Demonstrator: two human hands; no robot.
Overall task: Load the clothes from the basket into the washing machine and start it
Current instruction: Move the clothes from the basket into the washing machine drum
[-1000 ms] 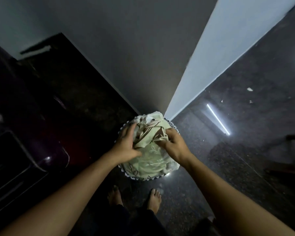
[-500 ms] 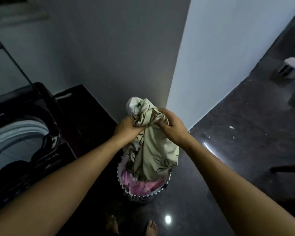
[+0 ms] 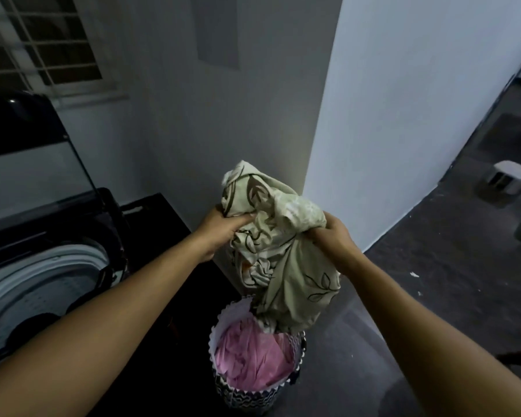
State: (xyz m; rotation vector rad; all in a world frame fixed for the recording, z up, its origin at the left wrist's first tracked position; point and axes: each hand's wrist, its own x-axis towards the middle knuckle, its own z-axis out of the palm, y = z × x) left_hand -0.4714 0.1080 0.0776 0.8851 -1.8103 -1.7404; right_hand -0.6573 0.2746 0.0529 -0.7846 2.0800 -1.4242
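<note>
**Left hand point(image 3: 223, 227) and right hand point(image 3: 331, 236) gripping leaf-print cloth point(image 3: 283, 254)**

Fingers of both curled tight into bunched top of cloth, side by side, near same height. Tail of cloth hanging down to rim of basket point(image 3: 253, 397), on floor point(image 3: 403, 296) below right hand. Pink clothes point(image 3: 250, 359) inside basket. Open washing machine point(image 3: 42, 266) down-left of left hand.

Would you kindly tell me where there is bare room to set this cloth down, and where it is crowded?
Bare floor lies right of the basket, bordered by the pale wall and the white stool. The washing machine stands open at left. Crowded: pink clothes fill the basket, with the green cloth hanging over it.
</note>
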